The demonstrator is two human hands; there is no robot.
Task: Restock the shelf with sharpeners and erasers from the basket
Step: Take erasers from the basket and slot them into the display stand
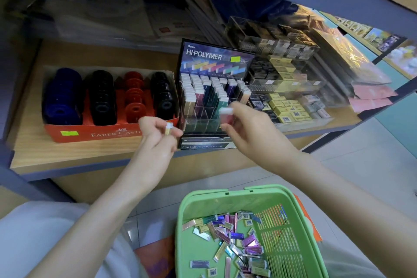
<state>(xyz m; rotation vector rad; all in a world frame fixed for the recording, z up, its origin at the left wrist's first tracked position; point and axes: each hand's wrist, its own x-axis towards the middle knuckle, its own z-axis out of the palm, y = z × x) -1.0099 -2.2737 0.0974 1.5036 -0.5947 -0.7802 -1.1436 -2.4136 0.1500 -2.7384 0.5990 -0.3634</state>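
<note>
The person's left grip (158,139) is raised in front of the wooden shelf board with a blue metal edge (67,156), thumb and forefinger pinching a small slim eraser in a gold foil sleeve (168,128). The eraser stands upright above the knuckles, its white end on top, just before the corner of the red cardboard Faber-Castell tray (94,133).

The right grip (250,130) pinches a second slim eraser in a pink sleeve (225,116) at the fingertips. Its white end is uppermost, and it is held against the front rows of the black Pentel Hi-Polymer display stand (209,56). Blur hides whether it touches the stand. The two held erasers are near each other but apart.

The stand sits on the shelf just beside the tray and holds upright rows of sleeved erasers. The tray carries round barrel sharpeners (102,97) in lengthwise rows of blue, black, red and black.

Below the hands, on the pale tiled floor, stands a green slatted plastic basket (216,194). A loose heap of foil-sleeved erasers (228,232) in pink, blue, gold and silver lies on its bottom.
</note>
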